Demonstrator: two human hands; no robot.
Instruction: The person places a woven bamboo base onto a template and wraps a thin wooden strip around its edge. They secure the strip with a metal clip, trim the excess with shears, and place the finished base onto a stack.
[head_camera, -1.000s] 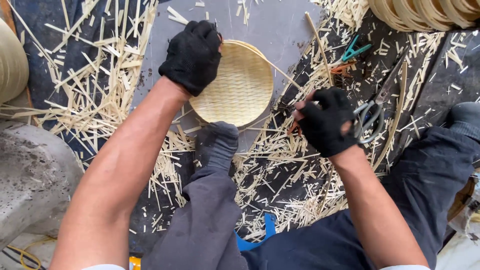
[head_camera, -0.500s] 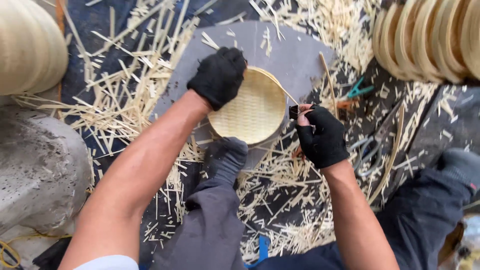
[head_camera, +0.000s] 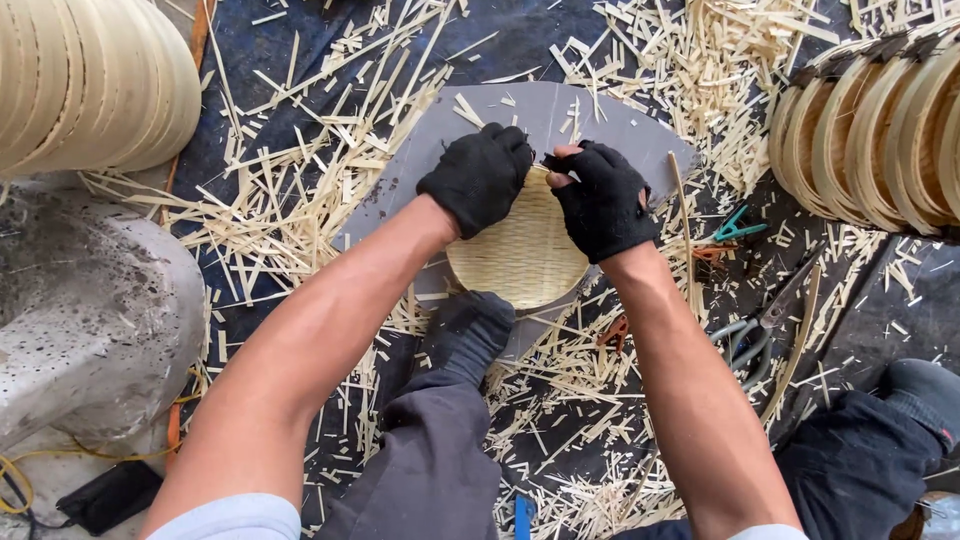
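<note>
Pale woven bamboo forms a small round basket (head_camera: 520, 262), lying flat with its open bowl facing up toward the camera; being circular, it has no clear long axis. It sits on a grey board (head_camera: 600, 120) in the middle of the scene, its near rim braced against a foot in a dark sock (head_camera: 475, 330).

Both hands wear black gloves and meet at the basket's far rim. The left hand (head_camera: 480, 175) is curled, fingers pressed down over the far-left edge. The right hand (head_camera: 603, 195) is pinched, a bare thumb tip and gloved fingers closed on a small dark object (head_camera: 549, 160) at the rim; what that object is cannot be told.

Bamboo offcuts (head_camera: 290, 200) are scattered thickly over the dark ground sheet (head_camera: 300, 50) all around. Right of the basket lie metal shears (head_camera: 755, 325), and farther off, small teal-handled pliers (head_camera: 735, 226). Stacks of finished baskets stand at the far left (head_camera: 90, 80) and far right (head_camera: 880, 130). A rough grey stone block (head_camera: 90, 310) sits at near left.
</note>
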